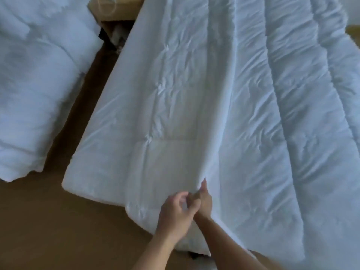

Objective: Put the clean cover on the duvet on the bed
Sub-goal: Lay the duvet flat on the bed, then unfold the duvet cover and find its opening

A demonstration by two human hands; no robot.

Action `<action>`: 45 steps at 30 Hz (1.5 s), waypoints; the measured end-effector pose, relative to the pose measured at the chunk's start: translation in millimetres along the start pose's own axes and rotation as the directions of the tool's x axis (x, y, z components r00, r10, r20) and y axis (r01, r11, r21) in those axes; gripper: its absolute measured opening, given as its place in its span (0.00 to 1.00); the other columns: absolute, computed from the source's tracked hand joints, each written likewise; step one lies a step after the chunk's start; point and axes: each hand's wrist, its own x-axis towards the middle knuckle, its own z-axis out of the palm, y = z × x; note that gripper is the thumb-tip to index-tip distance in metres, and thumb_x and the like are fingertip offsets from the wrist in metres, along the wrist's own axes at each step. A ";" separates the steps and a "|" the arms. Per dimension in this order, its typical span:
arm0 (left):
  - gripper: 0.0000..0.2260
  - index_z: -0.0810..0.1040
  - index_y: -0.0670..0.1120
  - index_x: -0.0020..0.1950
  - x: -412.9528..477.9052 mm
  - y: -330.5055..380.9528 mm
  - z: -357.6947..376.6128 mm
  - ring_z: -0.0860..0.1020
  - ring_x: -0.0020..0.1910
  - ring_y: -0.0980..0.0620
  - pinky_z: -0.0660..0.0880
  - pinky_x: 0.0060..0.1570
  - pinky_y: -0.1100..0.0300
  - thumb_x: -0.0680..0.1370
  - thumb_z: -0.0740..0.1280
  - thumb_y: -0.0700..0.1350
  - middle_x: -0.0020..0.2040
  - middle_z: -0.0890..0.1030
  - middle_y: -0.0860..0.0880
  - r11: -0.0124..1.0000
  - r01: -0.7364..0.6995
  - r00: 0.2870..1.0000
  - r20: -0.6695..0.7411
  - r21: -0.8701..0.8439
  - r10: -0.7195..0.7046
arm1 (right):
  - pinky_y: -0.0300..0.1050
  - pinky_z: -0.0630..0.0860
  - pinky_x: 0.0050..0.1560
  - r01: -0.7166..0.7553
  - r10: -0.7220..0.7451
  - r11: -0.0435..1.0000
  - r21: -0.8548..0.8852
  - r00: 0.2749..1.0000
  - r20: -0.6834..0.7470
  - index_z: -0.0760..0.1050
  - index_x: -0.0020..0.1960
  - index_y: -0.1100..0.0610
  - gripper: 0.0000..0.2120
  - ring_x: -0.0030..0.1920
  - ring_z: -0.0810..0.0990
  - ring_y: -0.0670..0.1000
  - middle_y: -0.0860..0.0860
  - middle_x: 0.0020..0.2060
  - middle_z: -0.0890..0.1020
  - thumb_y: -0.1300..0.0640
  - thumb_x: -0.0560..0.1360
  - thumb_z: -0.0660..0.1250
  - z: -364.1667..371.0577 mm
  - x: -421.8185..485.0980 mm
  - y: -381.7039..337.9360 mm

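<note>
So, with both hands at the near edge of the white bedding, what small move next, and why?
Probably draw the wrinkled white fabric layer leftward over the white quilted duvet: the right hand pinches that layer's edge, the left hand curls beside it, and the duvet's near left part lies bare.

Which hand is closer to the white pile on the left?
Left. The left hand is toward the pile; the right hand is beyond it, at the duvet fold.

White quilted duvet (155, 117) lies flat, wrinkled white cover (282, 123) draped over its right side.
</note>
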 end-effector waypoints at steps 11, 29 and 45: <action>0.24 0.76 0.38 0.66 181.9 -51.1 -153.0 0.78 0.62 0.36 0.73 0.60 0.51 0.84 0.61 0.56 0.63 0.80 0.36 0.963 -0.013 0.986 -0.155 0.269 0.056 | 0.58 0.72 0.60 -0.049 0.141 0.830 -0.556 0.982 0.123 0.58 0.70 0.49 0.37 0.62 0.74 0.57 0.50 0.62 0.73 0.39 0.67 0.70 92.5 -52.3 -47.2; 0.22 0.73 0.41 0.70 397.1 -226.8 -391.9 0.79 0.58 0.36 0.81 0.51 0.44 0.80 0.69 0.52 0.63 0.79 0.40 0.928 -0.261 0.961 0.159 0.266 0.225 | 0.52 0.75 0.55 -0.509 0.521 0.854 0.110 0.836 -0.170 0.42 0.82 0.44 0.38 0.58 0.78 0.60 0.56 0.60 0.78 0.54 0.79 0.59 588.3 -80.6 -147.5; 0.12 0.77 0.37 0.60 506.6 -442.0 -565.3 0.85 0.41 0.39 0.83 0.34 0.47 0.77 0.71 0.35 0.48 0.84 0.37 0.910 -0.003 0.887 0.421 0.415 -0.189 | 0.52 0.75 0.43 -0.591 0.660 0.747 0.305 0.717 -0.227 0.33 0.81 0.46 0.43 0.46 0.78 0.56 0.55 0.60 0.76 0.66 0.78 0.56 861.0 -34.4 -270.3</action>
